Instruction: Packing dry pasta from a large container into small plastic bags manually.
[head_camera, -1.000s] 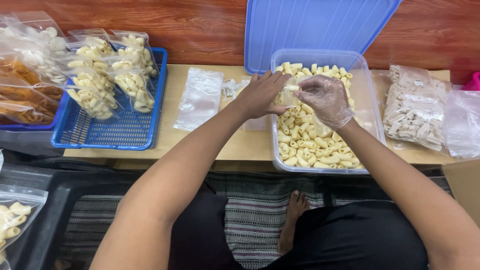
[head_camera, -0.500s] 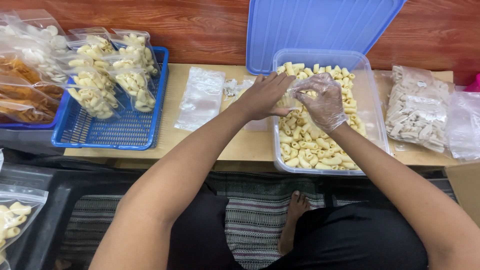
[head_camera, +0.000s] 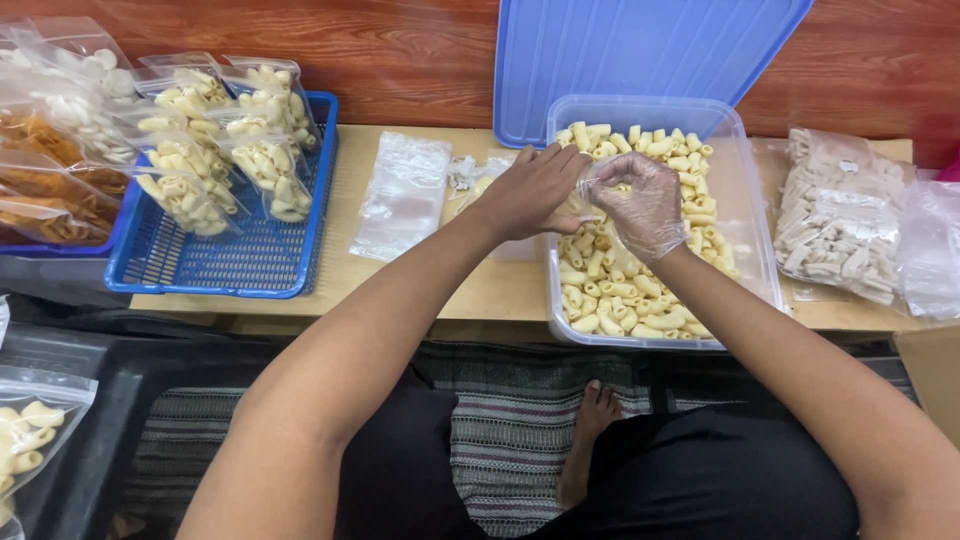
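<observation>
— Over the clear plastic tub (head_camera: 745, 215) of pale tube-shaped snacks (head_camera: 610, 290), where do you see the hands?

— I see both meeting above its left half. My left hand (head_camera: 535, 190) is bare, fingers curled, pinching the edge of a small clear bag (head_camera: 590, 190). My right hand (head_camera: 640, 205), in a thin clear glove, is bunched at that bag's mouth, fingertips together; I cannot tell if it grips a piece.

— And around them?

— Empty clear bags (head_camera: 400, 195) lie on the tabletop (head_camera: 490, 290) just left; filled bags sit in the blue basket (head_camera: 240, 265).
</observation>
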